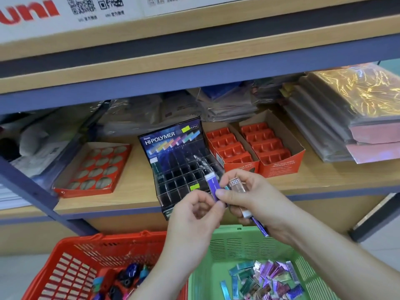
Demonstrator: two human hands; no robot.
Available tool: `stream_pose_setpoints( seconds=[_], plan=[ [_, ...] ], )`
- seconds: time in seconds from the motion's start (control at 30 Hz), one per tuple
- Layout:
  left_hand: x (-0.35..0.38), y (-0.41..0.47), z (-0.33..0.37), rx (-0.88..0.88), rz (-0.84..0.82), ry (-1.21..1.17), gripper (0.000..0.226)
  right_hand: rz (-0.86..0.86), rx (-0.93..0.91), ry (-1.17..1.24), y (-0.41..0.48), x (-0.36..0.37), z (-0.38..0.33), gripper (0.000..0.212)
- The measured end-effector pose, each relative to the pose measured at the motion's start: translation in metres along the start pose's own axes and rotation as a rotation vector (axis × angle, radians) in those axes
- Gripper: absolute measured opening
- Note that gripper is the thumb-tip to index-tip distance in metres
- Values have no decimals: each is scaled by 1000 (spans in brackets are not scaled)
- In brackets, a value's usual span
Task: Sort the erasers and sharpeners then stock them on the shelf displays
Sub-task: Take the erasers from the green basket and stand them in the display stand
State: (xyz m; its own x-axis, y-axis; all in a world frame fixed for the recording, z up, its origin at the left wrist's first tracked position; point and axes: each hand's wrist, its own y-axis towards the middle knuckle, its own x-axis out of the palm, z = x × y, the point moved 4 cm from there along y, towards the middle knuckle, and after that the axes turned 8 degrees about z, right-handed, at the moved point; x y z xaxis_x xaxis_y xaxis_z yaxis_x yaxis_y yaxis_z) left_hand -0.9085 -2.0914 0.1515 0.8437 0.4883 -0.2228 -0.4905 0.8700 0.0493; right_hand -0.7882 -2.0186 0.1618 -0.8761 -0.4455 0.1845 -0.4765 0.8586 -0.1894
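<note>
Just in front of the HI-POLYMER display box (173,148), the left hand (194,215) pinches a purple eraser (213,187) in curled fingers (206,197), while the right hand (253,200) beside it grasps a bundle of erasers (237,184), the green basket (238,230) lying below that box.

Empty cells of the display box (184,176) lie open on top, orange trays (232,148) just beside it.

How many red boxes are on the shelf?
3. The flat box lies left of the black display; the middle box and the right box stand right of it. No others show.
</note>
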Motion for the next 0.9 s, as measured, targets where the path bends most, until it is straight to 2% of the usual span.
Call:
stream_pose_setpoints(
  seconds=[0.07,0.13,0.23,0.3,0.43,0.53,0.6,0.67,0.77,0.9],
  plan=[
    [-6,3,1,27,17,77,15,11,-54,-89,0,1,-1,14],
    [-13,9,4,-23,-32,-29,26,-9,-63,-124,0,2,-2,12],
    [-21,16,13,-39,-257,-183,42,-132,69,20,-1,6,1,9],
    [-28,20,20,8,-297,-194,39,-195,176,172,-1,7,4,10],
    [-39,29,32,87,-148,-119,16,-232,321,321,1,13,11,13],
    [-57,50,42,104,51,-61,7,-42,382,379,6,10,16,17],
    [-78,77,42,146,231,108,5,87,403,451,9,3,18,16],
    [-93,104,37,239,318,438,7,160,406,512,10,-3,20,14],
    [-93,131,20,415,285,819,18,184,395,514,11,-7,21,34],
    [-85,146,6,547,269,1013,21,159,338,458,12,-5,17,37]
  ],
)
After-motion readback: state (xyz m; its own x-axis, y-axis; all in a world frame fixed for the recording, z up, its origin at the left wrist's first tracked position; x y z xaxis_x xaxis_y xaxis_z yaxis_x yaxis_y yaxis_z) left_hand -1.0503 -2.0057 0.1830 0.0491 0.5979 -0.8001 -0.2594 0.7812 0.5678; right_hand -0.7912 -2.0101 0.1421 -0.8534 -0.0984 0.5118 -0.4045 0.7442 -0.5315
